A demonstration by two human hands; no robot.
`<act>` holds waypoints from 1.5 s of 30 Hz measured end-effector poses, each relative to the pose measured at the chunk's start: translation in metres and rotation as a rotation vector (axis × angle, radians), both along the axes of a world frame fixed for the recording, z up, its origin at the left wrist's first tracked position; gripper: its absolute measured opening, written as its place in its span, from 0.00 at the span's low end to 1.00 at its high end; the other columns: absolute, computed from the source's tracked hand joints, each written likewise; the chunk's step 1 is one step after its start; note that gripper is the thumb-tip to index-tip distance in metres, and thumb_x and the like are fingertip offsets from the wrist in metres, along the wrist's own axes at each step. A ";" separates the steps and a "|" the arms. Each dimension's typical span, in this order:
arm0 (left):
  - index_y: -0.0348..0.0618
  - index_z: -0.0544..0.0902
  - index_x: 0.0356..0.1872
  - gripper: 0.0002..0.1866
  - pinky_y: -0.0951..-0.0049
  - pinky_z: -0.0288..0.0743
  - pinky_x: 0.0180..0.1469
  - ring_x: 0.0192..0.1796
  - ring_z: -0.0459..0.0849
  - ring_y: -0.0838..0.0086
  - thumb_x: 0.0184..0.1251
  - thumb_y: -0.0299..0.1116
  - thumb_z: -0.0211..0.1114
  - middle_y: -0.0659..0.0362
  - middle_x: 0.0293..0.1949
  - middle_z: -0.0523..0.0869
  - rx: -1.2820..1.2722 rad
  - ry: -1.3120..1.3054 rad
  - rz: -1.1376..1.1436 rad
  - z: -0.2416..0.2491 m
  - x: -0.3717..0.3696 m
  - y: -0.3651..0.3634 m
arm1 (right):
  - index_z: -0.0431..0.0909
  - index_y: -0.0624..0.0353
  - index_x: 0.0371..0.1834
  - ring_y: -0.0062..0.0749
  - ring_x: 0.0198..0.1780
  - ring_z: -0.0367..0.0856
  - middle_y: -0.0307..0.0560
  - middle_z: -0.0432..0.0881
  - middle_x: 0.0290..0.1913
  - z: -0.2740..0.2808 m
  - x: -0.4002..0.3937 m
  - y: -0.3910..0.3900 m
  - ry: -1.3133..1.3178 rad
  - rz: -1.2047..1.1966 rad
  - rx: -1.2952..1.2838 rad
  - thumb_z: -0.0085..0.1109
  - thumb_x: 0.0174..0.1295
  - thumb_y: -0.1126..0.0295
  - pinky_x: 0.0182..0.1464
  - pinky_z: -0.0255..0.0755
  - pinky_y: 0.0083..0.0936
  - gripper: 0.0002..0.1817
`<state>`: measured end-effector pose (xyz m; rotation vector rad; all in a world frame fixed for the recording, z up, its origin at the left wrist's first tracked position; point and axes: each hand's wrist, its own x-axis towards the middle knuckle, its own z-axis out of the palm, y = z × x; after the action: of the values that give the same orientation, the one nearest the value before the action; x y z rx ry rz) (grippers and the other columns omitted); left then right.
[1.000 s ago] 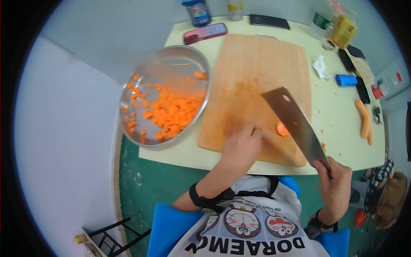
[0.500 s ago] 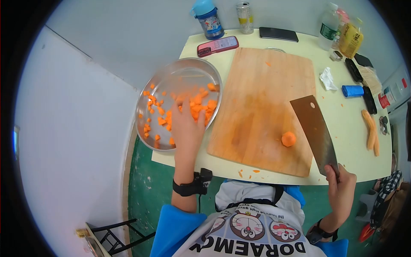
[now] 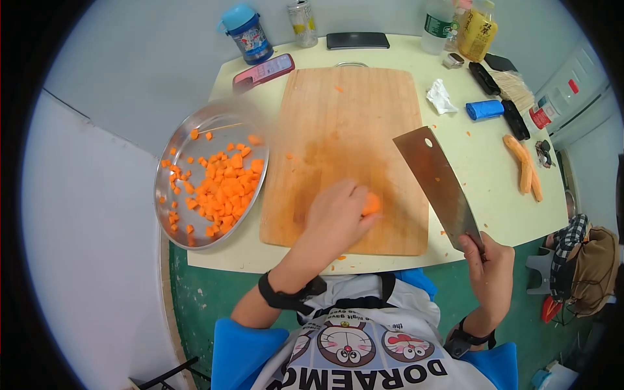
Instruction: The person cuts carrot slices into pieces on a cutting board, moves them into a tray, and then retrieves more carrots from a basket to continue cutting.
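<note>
My left hand [image 3: 338, 214] is over the lower middle of the wooden cutting board [image 3: 351, 110], its fingers and thumb closed around a short orange carrot piece [image 3: 372, 204]. The hand covers part of that piece. In my right hand [image 3: 489, 270] is the handle of a cleaver [image 3: 439, 179], its broad blade slanting up and left over the board's right edge. Left of the board, a round metal tray [image 3: 162, 201] holds many small carrot cubes [image 3: 224, 188], heaped mostly toward its right side.
Two peeled carrots [image 3: 523, 166] lie at the table's right. A crumpled tissue [image 3: 441, 97] and a blue roll [image 3: 484, 110] lie beyond the board. Phones [image 3: 357, 40], a blue flask [image 3: 248, 36], a can [image 3: 302, 25] and bottles [image 3: 478, 32] stand or lie along the back.
My left hand has moved from the tray to the carrot piece on the board and closed around it. The view has shifted right. My right hand still holds the cleaver.
</note>
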<state>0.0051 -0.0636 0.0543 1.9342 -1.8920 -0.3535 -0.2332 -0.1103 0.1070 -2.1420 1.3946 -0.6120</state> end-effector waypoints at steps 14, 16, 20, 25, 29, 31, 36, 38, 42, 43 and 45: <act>0.34 0.77 0.44 0.14 0.79 0.68 0.43 0.37 0.76 0.78 0.67 0.35 0.54 0.59 0.35 0.80 -0.675 0.683 0.603 0.027 0.037 0.057 | 0.70 0.61 0.20 0.45 0.16 0.70 0.50 0.69 0.14 0.000 0.051 0.007 0.171 0.454 -0.016 0.61 0.55 0.66 0.18 0.62 0.33 0.13; 0.34 0.77 0.44 0.14 0.80 0.68 0.44 0.37 0.76 0.80 0.68 0.34 0.52 0.59 0.35 0.80 -0.682 0.681 0.537 0.035 0.035 0.050 | 0.69 0.60 0.20 0.44 0.16 0.70 0.48 0.70 0.14 -0.002 0.056 0.009 0.222 0.515 -0.021 0.60 0.56 0.66 0.18 0.62 0.33 0.14; 0.34 0.77 0.43 0.13 0.82 0.67 0.44 0.37 0.76 0.82 0.68 0.32 0.49 0.59 0.34 0.81 -0.538 0.831 0.341 0.018 0.042 0.041 | 0.67 0.59 0.20 0.44 0.16 0.70 0.47 0.69 0.14 -0.003 0.063 0.012 0.269 0.563 -0.056 0.60 0.56 0.66 0.18 0.63 0.33 0.14; 0.34 0.79 0.38 0.11 0.82 0.69 0.37 0.32 0.78 0.81 0.66 0.30 0.52 0.60 0.26 0.81 -0.428 0.949 0.344 0.017 0.040 0.041 | 0.68 0.59 0.21 0.44 0.16 0.70 0.46 0.68 0.14 -0.002 0.066 0.010 0.316 0.571 -0.087 0.60 0.55 0.65 0.18 0.63 0.33 0.14; 0.33 0.79 0.35 0.10 0.82 0.70 0.34 0.30 0.79 0.81 0.65 0.30 0.54 0.60 0.26 0.81 -0.434 1.049 0.347 0.010 0.042 0.042 | 0.68 0.59 0.21 0.44 0.16 0.71 0.46 0.69 0.15 0.000 0.069 0.009 0.346 0.589 -0.075 0.60 0.55 0.65 0.17 0.64 0.33 0.13; 0.32 0.79 0.35 0.10 0.82 0.70 0.33 0.30 0.79 0.80 0.64 0.30 0.56 0.60 0.29 0.81 -0.436 1.108 0.334 0.008 0.043 0.042 | 0.68 0.59 0.21 0.44 0.16 0.71 0.46 0.69 0.15 0.000 0.070 0.009 0.363 0.591 -0.061 0.60 0.55 0.65 0.17 0.64 0.33 0.13; 0.32 0.80 0.33 0.12 0.81 0.69 0.34 0.29 0.77 0.81 0.63 0.27 0.48 0.59 0.25 0.80 -0.399 1.128 0.340 0.006 0.044 0.041 | 0.69 0.57 0.22 0.42 0.16 0.72 0.44 0.68 0.15 0.003 0.072 0.009 0.407 0.619 -0.098 0.61 0.53 0.66 0.18 0.65 0.32 0.12; 0.32 0.80 0.33 0.12 0.82 0.69 0.35 0.29 0.77 0.80 0.62 0.27 0.47 0.59 0.24 0.80 -0.377 1.131 0.335 0.008 0.044 0.042 | 0.69 0.57 0.23 0.40 0.16 0.73 0.44 0.69 0.15 0.004 0.072 0.011 0.423 0.625 -0.080 0.62 0.53 0.66 0.18 0.66 0.32 0.11; 0.31 0.79 0.35 0.14 0.82 0.69 0.34 0.28 0.77 0.80 0.61 0.25 0.44 0.58 0.23 0.80 -0.365 1.139 0.263 0.006 0.048 0.041 | 0.69 0.57 0.26 0.38 0.18 0.74 0.44 0.70 0.17 0.003 0.070 0.011 0.417 0.668 -0.041 0.62 0.51 0.68 0.18 0.67 0.30 0.10; 0.31 0.79 0.35 0.14 0.82 0.69 0.34 0.28 0.77 0.80 0.61 0.25 0.44 0.58 0.23 0.80 -0.355 1.145 0.258 0.006 0.050 0.041 | 0.69 0.57 0.26 0.38 0.18 0.74 0.44 0.70 0.17 0.003 0.070 0.009 0.420 0.659 -0.033 0.62 0.51 0.68 0.18 0.67 0.30 0.10; 0.31 0.79 0.36 0.15 0.82 0.69 0.33 0.27 0.77 0.80 0.60 0.25 0.43 0.57 0.22 0.80 -0.316 1.099 0.236 0.006 0.052 0.042 | 0.69 0.58 0.26 0.37 0.19 0.75 0.44 0.70 0.18 0.004 0.071 0.004 0.441 0.702 -0.020 0.62 0.50 0.69 0.18 0.67 0.30 0.10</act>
<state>0.0572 -0.0213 0.0602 1.2728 -0.9162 -0.7793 -0.1619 -0.1059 0.1115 -2.6603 0.7112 0.1247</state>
